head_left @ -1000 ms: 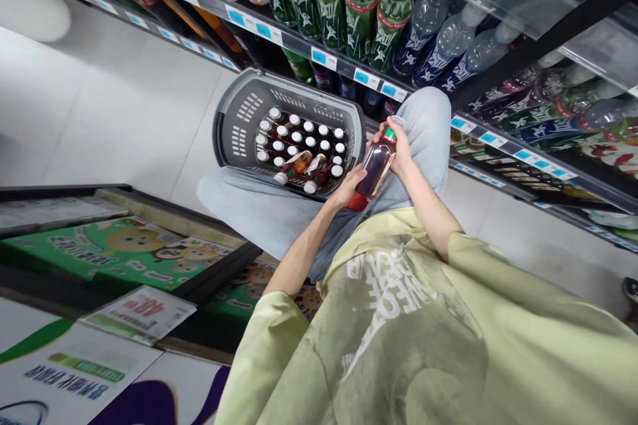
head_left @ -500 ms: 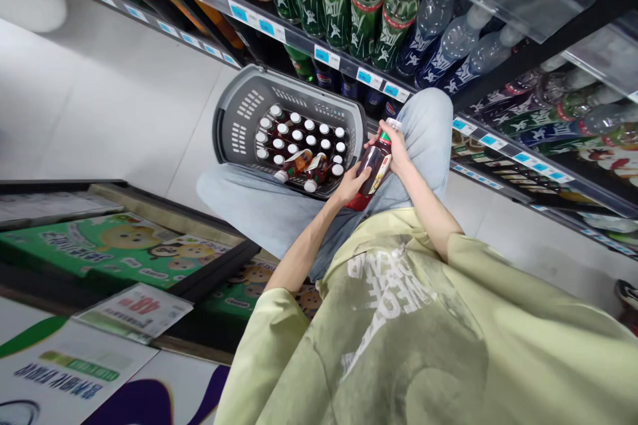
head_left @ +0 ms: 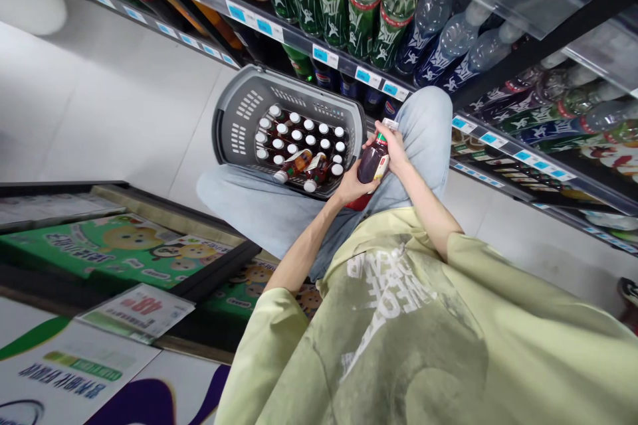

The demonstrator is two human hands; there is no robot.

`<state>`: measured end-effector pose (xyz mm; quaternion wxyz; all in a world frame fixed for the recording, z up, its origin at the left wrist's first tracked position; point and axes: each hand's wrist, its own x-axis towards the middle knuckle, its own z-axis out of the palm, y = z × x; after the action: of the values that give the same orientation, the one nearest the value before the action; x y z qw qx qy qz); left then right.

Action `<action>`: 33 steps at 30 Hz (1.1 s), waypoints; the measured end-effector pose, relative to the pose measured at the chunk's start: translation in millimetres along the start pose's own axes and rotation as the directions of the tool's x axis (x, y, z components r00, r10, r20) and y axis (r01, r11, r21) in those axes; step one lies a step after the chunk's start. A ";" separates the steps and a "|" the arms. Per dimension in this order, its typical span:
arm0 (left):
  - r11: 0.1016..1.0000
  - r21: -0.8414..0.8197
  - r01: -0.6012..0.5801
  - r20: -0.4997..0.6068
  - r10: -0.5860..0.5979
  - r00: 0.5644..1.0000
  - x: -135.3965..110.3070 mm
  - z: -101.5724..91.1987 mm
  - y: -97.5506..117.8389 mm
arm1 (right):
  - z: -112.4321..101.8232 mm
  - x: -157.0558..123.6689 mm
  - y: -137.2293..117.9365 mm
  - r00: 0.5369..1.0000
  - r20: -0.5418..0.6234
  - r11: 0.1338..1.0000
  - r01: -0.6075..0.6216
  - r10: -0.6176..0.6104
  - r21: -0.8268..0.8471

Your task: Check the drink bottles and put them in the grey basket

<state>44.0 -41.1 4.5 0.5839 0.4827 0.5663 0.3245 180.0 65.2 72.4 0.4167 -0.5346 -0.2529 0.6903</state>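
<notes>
A dark bottle point(head_left: 369, 165) with a white cap and a green and red neck band is tilted over my lap. My left hand point(head_left: 353, 184) is wrapped round its lower end. Near the neck, my right hand point(head_left: 395, 147) grips the same bottle with the fingers closed. Just left of both hands stands a grey shopping basket point(head_left: 234, 106). Several dark bottles with white caps point(head_left: 296, 135) stand upright in it, and two more bottles point(head_left: 316, 169) lie slanted at its near side. Something red point(head_left: 359, 202) shows under my left hand, mostly hidden.
Shelves of green bottles point(head_left: 333, 0) and blue bottles point(head_left: 432, 26) rise right behind the basket, their price-tag edge point(head_left: 326, 55) close to it. Green boxes point(head_left: 124, 246) are stacked at the lower left. Pale floor tiles point(head_left: 129, 106) lie left of the basket.
The bottle has turned a little in my hands, so less of its pale label shows. My left hand has shifted round its lower end. The basket has stayed in place.
</notes>
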 end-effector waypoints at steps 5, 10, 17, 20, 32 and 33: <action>0.999 0.051 -0.019 0.005 0.019 1.000 0.8 -2.0 1.2 | 2.1 -1.1 -0.4 0.999 -0.034 0.999 -0.026 0.027 0.041; 0.997 0.076 -0.034 0.010 0.033 0.999 1.3 -2.7 2.5 | 0.9 -0.4 1.6 1.000 -0.024 1.000 0.003 -0.002 0.017; 0.997 0.068 -0.038 0.016 0.037 0.999 1.8 -3.4 -0.6 | 0.0 0.2 2.8 1.000 -0.022 1.000 -0.012 0.012 0.013; 0.997 0.065 -0.032 0.016 0.031 0.999 2.0 -4.0 -0.6 | -1.9 2.0 5.0 1.000 -0.016 1.000 -0.011 0.011 0.022; 0.999 -0.039 0.001 0.014 -0.001 1.000 4.2 -4.6 -3.8 | 0.7 0.1 1.1 0.999 0.005 0.999 -0.033 0.033 0.018; 0.996 -0.088 0.006 0.014 -0.004 1.000 4.9 -3.4 -5.1 | 1.1 -0.3 0.5 0.999 0.021 1.000 -0.025 0.025 0.014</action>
<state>40.5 -37.6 -1.6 0.6094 0.4572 0.5485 0.3444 178.8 64.7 72.5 0.4093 -0.5274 -0.2456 0.7029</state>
